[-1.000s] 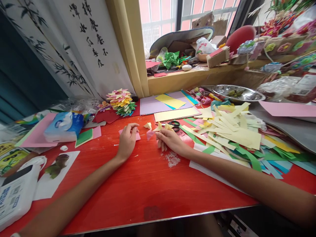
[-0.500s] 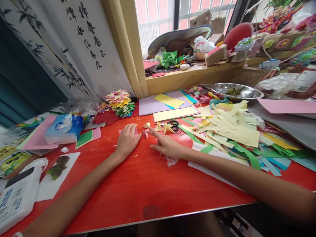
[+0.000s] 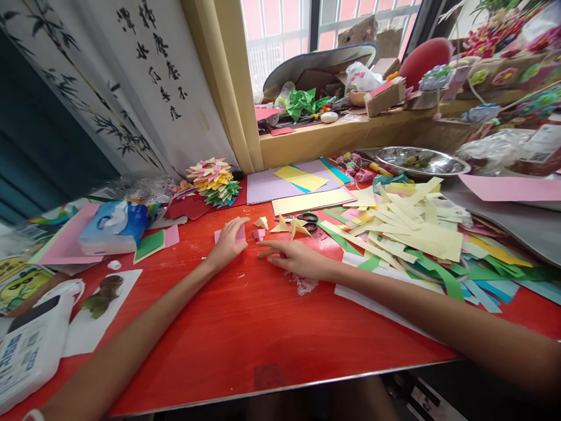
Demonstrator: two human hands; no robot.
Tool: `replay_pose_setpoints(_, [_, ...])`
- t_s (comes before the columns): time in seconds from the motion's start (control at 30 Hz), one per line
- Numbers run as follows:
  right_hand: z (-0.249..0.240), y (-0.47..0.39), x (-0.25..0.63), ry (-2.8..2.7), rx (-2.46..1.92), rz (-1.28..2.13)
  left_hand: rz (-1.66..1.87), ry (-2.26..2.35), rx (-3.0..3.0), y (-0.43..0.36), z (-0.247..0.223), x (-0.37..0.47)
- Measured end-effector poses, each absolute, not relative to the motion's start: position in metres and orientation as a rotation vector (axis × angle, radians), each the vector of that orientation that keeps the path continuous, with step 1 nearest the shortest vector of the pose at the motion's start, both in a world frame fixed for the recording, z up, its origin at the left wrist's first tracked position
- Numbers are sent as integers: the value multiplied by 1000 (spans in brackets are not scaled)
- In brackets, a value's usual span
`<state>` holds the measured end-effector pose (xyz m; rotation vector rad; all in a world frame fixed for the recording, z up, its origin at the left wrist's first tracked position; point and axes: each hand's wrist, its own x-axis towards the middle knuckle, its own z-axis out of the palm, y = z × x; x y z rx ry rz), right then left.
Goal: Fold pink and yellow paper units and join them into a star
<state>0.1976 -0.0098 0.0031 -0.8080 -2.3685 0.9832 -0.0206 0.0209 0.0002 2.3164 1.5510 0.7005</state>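
My left hand (image 3: 228,242) is over a small pink paper square (image 3: 240,234) on the red table, partly covering it, with fingers stretched out. Whether it presses on the paper or hovers, I cannot tell. A small folded pink paper piece (image 3: 258,234) lies between the two hands. Just in front of that piece, my right hand (image 3: 300,259) reaches leftward, fingers apart and holding nothing. Beyond it sit a small yellow folded piece (image 3: 262,223) and pointed yellow folded papers (image 3: 299,228), beside black-handled scissors (image 3: 308,218).
Cut paper strips (image 3: 407,222) pile up at the right, near a metal dish (image 3: 423,161). At the back stands a layered folded-paper model (image 3: 214,182) next to flat coloured sheets (image 3: 263,186). A tissue pack (image 3: 114,227) and a white device (image 3: 37,351) are on the left.
My right hand has lowered slightly, its fingertips drawing away from the folded pink piece. My left hand has shifted a little, its fingers now pointing more to the right.
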Motion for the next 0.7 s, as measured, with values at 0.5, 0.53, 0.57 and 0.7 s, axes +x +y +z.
replay_pose_setpoints(0.5, [3, -10, 199, -2241, -854, 1004, 243, 1304, 2529, 23, 32, -56])
replay_pose_setpoints(0.53, [3, -10, 199, -2244, -850, 994, 218, 1305, 2509, 24, 31, -58])
replay_pose_setpoints(0.57, [3, -10, 199, -2244, -846, 985, 199, 1313, 2490, 24, 31, -59])
replay_pose_setpoints(0.7, [5, -11, 199, -2248, -832, 974, 179, 1354, 2380, 23, 33, -60])
